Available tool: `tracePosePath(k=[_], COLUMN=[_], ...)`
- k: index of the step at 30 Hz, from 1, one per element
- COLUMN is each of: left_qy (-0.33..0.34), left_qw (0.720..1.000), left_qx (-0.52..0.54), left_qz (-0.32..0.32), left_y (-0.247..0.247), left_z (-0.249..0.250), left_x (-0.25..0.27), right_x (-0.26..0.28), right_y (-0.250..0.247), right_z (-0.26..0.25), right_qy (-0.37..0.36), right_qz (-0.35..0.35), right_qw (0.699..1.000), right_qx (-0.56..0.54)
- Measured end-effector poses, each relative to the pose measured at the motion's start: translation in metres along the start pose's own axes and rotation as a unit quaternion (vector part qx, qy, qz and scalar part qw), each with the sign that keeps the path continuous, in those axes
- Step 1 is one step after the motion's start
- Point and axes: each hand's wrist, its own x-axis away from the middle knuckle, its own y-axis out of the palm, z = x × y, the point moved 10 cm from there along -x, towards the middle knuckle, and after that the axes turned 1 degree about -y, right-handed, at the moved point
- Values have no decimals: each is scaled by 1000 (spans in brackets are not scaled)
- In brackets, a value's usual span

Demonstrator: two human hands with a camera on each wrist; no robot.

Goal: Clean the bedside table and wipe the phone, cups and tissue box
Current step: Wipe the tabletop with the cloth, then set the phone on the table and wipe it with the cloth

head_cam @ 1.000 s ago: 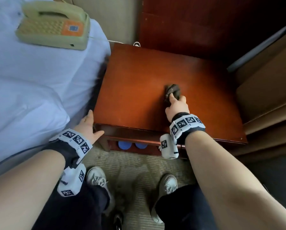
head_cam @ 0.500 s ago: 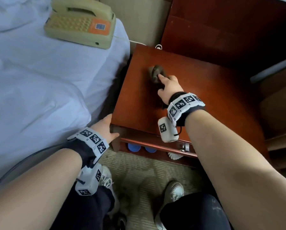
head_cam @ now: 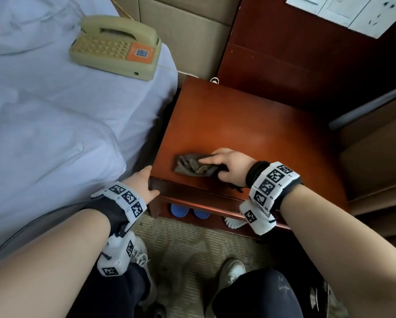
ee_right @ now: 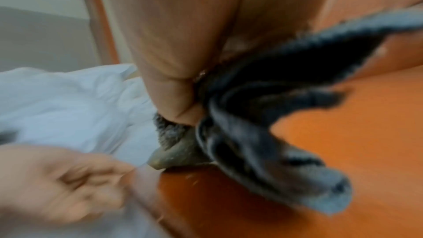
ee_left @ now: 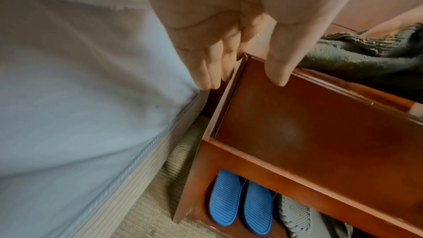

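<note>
The reddish-brown bedside table (head_cam: 249,125) has a bare top. My right hand (head_cam: 215,164) grips a crumpled dark grey cloth (head_cam: 192,167) and presses it on the top near the front left corner. In the right wrist view the thumb (ee_right: 178,108) pinches the cloth (ee_right: 263,115) against the table (ee_right: 343,151). My left hand (head_cam: 146,181) rests on that corner, straight fingers (ee_left: 217,61) down the side and the thumb (ee_left: 281,64) on the front face (ee_left: 320,124). The beige phone (head_cam: 116,48) lies on the bed. No cups or tissue box are in view.
The bed with its white sheet (head_cam: 54,122) runs close along the table's left side. Blue slippers (ee_left: 240,202) and a grey pair sit on the low shelf under the table. A dark wooden panel (head_cam: 295,53) stands behind, and carpet (head_cam: 192,249) lies underfoot.
My right hand has dragged the cloth from the middle of the top to the back left, then down to the front left corner. The left hand has stayed on the corner.
</note>
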Motion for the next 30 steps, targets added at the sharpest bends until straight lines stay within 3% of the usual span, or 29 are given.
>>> tracePosePath(k=[3,4,6,8,9,14,16,23,30], left_qy=[8,15,29,28,26,25,22,-42,-112], left_qw=[999,997,996,996,996,995,996,989,982], left_qx=[-28,-34,-42,-47,-48,-22,-9,57,45], left_qz=[44,61,77,74,76,94,89,131,148], left_y=[-13,-18,-24,-26,-29,-53,-69,-172,-284], left_z=[10,14,23,31,37,74,89,106,66], left_x=[11,12,13,13,12,-12,-24,-40,-63], right_x=[22,29,36,41,42,8,-12,-56,-105], right_y=[-27,-24,-3,10,6,-72,-98,-153,-209], right_z=[49,63,76,80,80,87,84,48,-13], right_qy=[127,161,186,177,174,152,147,143,121], right_qz=[131,133,56,-6,-5,127,151,115,103], right_qw=[983,978,981,984,985,978,974,966,954], right_qx=[-9,-7,21,29,10,-66,-88,-185,-256])
